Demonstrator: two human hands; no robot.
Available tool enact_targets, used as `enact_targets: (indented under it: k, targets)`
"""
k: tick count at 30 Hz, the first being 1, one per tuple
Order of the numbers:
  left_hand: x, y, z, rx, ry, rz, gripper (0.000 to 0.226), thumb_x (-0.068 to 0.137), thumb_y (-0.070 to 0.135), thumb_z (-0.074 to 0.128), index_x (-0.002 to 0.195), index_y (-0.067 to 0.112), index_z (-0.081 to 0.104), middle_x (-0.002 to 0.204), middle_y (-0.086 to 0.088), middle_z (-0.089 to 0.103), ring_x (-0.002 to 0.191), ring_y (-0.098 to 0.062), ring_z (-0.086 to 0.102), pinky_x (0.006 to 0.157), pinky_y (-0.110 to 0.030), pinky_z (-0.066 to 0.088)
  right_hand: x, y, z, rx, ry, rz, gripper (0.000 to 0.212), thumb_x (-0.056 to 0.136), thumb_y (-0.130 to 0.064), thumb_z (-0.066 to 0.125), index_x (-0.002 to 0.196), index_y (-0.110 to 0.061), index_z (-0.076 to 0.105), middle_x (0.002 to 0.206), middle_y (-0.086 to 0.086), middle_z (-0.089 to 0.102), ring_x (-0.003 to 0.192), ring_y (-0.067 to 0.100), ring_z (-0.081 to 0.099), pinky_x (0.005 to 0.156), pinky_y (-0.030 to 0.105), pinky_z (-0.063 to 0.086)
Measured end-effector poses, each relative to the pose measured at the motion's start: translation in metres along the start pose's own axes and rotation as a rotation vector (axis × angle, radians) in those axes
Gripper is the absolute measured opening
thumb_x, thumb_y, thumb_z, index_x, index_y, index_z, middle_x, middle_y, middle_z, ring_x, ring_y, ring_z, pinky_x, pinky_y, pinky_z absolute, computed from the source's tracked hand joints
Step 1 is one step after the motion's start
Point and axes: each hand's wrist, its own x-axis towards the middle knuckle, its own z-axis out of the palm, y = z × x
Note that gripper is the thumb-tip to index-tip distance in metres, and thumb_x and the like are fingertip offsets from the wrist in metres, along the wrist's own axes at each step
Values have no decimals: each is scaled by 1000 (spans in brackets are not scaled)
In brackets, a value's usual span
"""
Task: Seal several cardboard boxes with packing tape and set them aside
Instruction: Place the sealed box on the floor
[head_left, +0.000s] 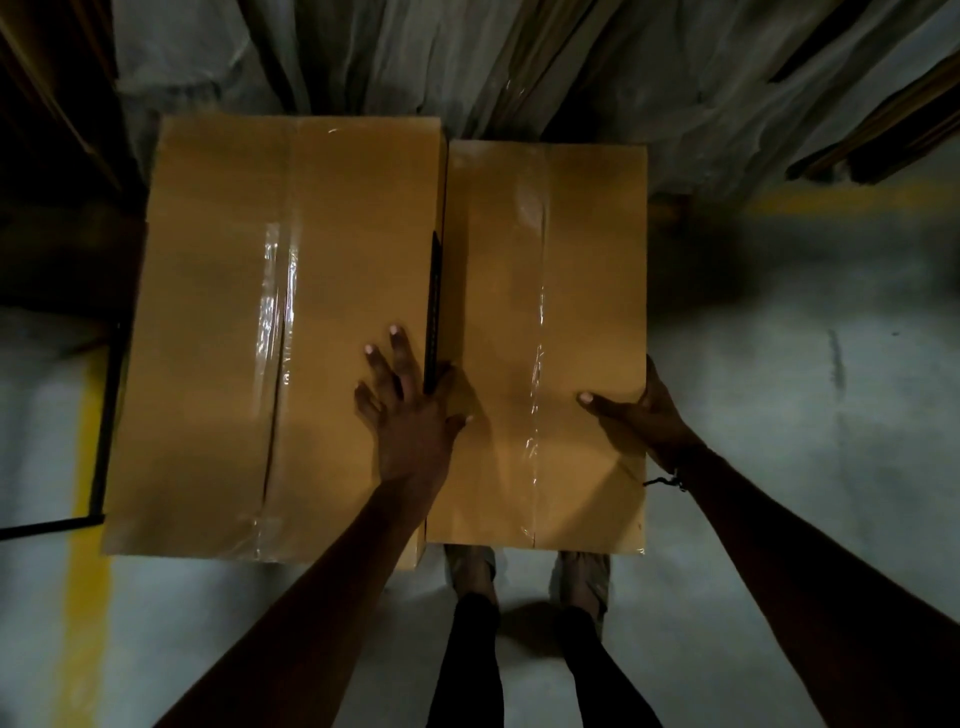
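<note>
We note a pale concrete floor (779, 395) with a yellow painted line (88, 519) near left and another (831, 200) far right. Pale plastic sheeting (415, 57) hangs at the far side. Dark boards (883, 130) lean far right.

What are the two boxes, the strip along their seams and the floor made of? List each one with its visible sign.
Left box and right box: brown cardboard, matte, with folded flap seams.
Seam strip: seemingly clear plastic packing tape, glossy, wrinkled, catching light.
Floor: probably painted concrete, pale grey and scuffed, with a yellow line.
</note>
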Motion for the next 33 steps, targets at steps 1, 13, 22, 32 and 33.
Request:
enact_targets:
  k: [1,13,22,32,33]
  targets:
    - [0,1,0,19,1,0,72,91,57,67,155,38,41,166,-22,-27,152,-54,-17,115,-76,19,0,0,-1,-18,8,-9,117,58,-50,100,153,-41,31,141,-8,55,126,20,58,103,55,54]
    - [-30,-15,-92,-367,-56,-21,61,102,56,48,157,32,35,166,-12,24,154,-36,22,122,-63,16,-91,-99,-12,-333,222,-330,114,74,-41,92,163,-25,23,159,4,45,136,10,43,105,29,40]
    - [-165,-53,-284,-629,257,-119,48,101,41,60,142,19,48,142,-7,52,125,-24,54,109,-44,33,-266,-257,-3,-291,-24,-548,100,75,-52,87,158,-37,33,163,-7,38,139,4,41,93,15,41]
    - [-373,-147,-411,-824,677,-344,40,101,43,62,131,18,53,127,-4,55,115,-22,59,97,-51,51,-473,-365,105,-316,-321,-722,75,84,-38,86,149,-29,49,149,-10,50,128,5,57,96,24,53]
    - [-389,-157,-414,-867,712,-371,39,100,40,63,130,16,54,127,-4,54,114,-21,60,97,-46,52,-486,-366,120,-325,-354,-732,73,84,-36,86,147,-29,50,149,-10,52,127,4,58,94,23,54]
